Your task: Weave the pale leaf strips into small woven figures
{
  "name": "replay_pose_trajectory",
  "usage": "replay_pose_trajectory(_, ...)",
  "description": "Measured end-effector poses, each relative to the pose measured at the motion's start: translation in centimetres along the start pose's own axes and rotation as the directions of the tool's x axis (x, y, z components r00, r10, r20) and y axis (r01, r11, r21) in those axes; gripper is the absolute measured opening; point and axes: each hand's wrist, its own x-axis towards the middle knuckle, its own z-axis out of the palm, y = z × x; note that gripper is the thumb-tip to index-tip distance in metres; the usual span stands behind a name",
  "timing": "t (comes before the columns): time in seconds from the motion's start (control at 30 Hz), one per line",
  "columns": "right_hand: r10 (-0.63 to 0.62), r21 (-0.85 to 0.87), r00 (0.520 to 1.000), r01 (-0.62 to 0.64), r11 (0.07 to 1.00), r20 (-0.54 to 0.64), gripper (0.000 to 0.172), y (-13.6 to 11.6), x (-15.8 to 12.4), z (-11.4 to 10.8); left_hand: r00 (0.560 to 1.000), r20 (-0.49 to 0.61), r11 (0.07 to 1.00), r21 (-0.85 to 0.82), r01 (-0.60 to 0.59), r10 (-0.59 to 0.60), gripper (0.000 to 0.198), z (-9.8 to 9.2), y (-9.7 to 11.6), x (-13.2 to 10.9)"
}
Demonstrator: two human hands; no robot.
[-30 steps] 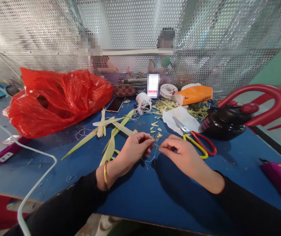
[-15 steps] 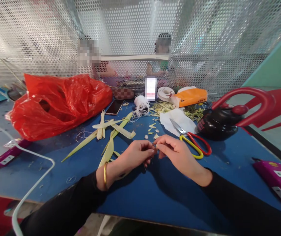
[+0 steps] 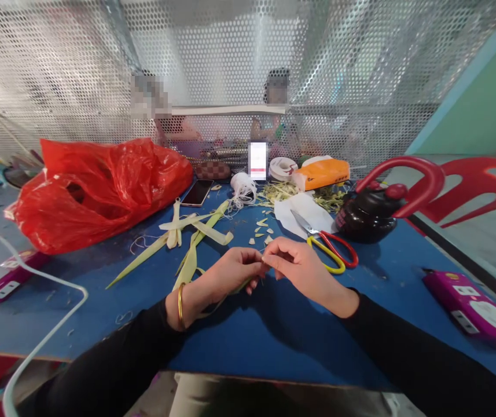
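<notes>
Perforated metal screen [image 3: 213, 52] gleaming behind, smooth blue tabletop [image 3: 230, 347] below, crinkled red plastic bag [image 3: 104, 197] bulging left! Ribbony pale-green leaf strips [image 3: 190, 262] sprawl beside the left hand [image 3: 233, 272]; it and the right hand [image 3: 306, 272] pinch nearly closed, fingertips together, their catch (mostly hidden) impossible to tell.

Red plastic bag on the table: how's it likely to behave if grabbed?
Probably floppy: the red plastic bag is creased and crumpled. Likely somewhat slippery, given its glossy sheen. May not be light, since it bulges, but what's inside is hidden.
</notes>
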Motion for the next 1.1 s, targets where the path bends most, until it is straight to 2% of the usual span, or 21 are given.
replay_pose_trajectory(0.13,0.0,0.116,0.999,-0.005,0.993,0.048,0.018,-0.3,-0.1,-0.1,1.0,0.008,1.0,-0.02,0.008,-0.008,0.018,-0.1,0.2,0.0)
replay_pose_trajectory(0.33,0.109,0.275,0.992,-0.12,0.954,0.057,0.02,-0.4,0.2,-0.2,0.999,0.042,0.999,-0.031,0.017,-0.016,0.022,-0.3,0.0,-0.1)
replay_pose_trajectory(0.5,0.166,0.308,0.985,-0.17,0.936,0.037,0.022,-0.2,0.2,-0.1,0.996,0.091,0.999,-0.029,0.017,-0.014,0.023,-0.2,-0.4,-0.2)
replay_pose_trajectory(0.77,0.191,0.34,0.981,-0.188,0.922,0.024,0.021,0.6,0.2,-0.2,0.998,-0.013,0.997,-0.056,0.06,-0.061,0.02,-0.1,0.3,-0.1)
replay_pose_trajectory(1.1,0.191,0.315,0.982,-0.182,0.931,0.003,0.023,0.4,0.2,0.0,0.997,0.02,0.995,-0.062,0.077,-0.076,0.022,-0.2,-0.2,0.0)
